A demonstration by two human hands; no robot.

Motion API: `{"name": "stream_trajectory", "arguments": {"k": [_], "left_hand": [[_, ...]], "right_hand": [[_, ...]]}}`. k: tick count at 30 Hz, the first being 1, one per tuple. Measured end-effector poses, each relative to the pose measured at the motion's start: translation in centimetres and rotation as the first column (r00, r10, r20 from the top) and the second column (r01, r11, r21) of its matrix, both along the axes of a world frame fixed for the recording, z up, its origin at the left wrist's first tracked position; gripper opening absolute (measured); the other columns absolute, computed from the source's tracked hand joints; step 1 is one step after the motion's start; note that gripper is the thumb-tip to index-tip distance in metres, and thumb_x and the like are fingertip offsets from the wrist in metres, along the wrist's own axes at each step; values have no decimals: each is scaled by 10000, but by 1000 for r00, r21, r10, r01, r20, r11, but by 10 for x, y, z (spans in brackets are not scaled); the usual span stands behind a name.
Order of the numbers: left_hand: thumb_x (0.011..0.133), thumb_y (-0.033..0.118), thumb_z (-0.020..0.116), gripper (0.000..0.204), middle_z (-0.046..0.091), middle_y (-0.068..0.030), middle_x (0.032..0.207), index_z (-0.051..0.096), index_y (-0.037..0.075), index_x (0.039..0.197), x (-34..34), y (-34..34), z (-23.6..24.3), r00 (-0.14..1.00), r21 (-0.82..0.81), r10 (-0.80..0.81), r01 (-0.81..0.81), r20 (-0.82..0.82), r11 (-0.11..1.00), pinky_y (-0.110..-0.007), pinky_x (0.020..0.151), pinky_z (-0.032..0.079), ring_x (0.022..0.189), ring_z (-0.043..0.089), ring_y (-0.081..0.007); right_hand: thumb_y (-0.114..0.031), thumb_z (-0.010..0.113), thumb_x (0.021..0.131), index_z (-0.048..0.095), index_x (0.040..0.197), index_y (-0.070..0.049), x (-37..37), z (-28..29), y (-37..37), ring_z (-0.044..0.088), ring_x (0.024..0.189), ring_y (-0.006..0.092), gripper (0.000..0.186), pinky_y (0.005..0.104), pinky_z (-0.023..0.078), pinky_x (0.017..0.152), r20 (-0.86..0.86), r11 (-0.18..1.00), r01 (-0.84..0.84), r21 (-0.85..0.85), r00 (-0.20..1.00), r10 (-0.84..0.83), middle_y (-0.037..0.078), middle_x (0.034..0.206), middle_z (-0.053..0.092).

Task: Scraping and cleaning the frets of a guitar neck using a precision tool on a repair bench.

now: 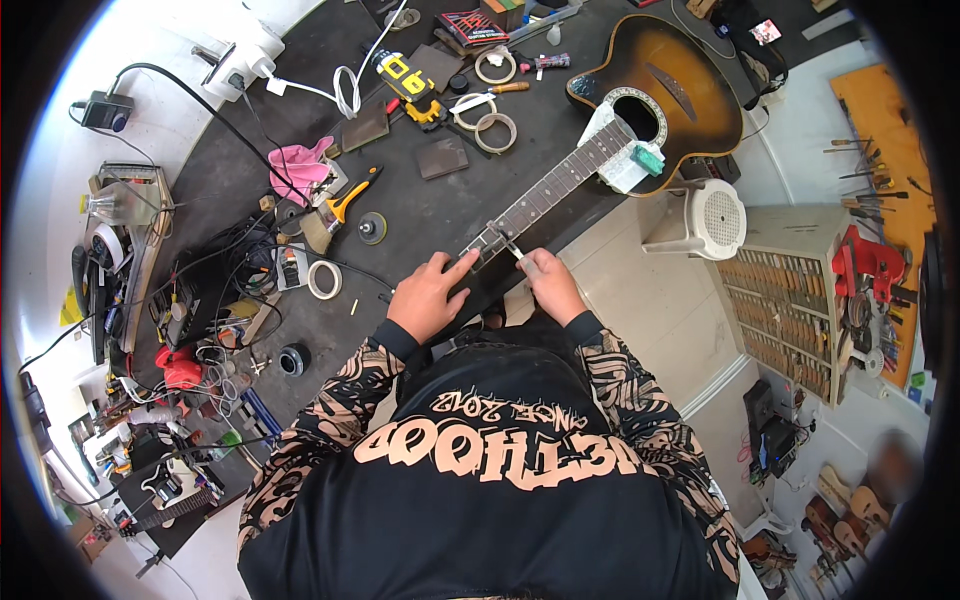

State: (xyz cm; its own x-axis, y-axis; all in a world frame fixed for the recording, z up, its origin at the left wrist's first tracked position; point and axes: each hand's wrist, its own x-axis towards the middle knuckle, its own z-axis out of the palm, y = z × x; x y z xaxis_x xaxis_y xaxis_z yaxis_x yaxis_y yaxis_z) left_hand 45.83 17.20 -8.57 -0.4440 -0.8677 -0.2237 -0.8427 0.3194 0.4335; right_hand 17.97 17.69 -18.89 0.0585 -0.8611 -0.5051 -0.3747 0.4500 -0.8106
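An acoustic guitar (715, 110) with a sunburst top lies diagonally across the dark bench, its neck (545, 192) pointing toward me. My left hand (425, 300) has its fingers apart, the index fingertip resting on or beside the fretboard at the near end of the neck. Pinched in my right hand (553, 285) is a slim metal hand tool (511, 246), its tip at the fretboard edge; its exact kind cannot be made out. White paper or tape (622, 172) covers the guitar top around the fretboard's end, with a small green object (648, 160) on it.
Left of the neck lie a yellow-handled brush (352, 197), tape rolls (324, 280), a yellow power tool (408, 88) and a pink cloth (300, 165). Cables run across the bench's left side. A white stool (715, 220) and a tool rack (775, 300) stand at right.
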Motion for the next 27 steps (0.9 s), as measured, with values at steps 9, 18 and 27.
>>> {"name": "stream_trajectory", "arguments": {"k": [9, 18, 27], "left_hand": [[1035, 267, 816, 761, 676, -135, 1328, 550, 341, 1744, 0, 4, -3, 1000, -18, 14, -14, -4, 1000, -495, 881, 656, 1092, 769, -375], [1039, 281, 806, 759, 659, -126, 1269, 540, 364, 1745, 0, 4, -4, 1000, -17, -13, 13, -1, 1000, -509, 846, 668, 1086, 768, -364], [1017, 308, 841, 742, 706, -125, 1349, 605, 291, 1720, 14, -4, 7, 969, -98, 160, -181, -189, 979, -474, 931, 644, 1119, 772, -374]], "right_hand": [[-288, 624, 1171, 775, 1178, -22, 0, 1, 3, 791, 1082, 382, 306, 470, 584, 957, -10, 1000, -6, -7, 1000, 6, 196, 1102, 824], [-284, 624, 1172, 767, 1174, -15, -1, -11, 6, 788, 1082, 376, 305, 464, 583, 963, 17, 1000, 5, -9, 1000, -5, 193, 1108, 821], [-269, 605, 1185, 723, 1172, -20, -14, -6, -5, 744, 965, 289, 277, 445, 561, 888, 138, 999, -16, 34, 990, 11, 145, 993, 758]]}}
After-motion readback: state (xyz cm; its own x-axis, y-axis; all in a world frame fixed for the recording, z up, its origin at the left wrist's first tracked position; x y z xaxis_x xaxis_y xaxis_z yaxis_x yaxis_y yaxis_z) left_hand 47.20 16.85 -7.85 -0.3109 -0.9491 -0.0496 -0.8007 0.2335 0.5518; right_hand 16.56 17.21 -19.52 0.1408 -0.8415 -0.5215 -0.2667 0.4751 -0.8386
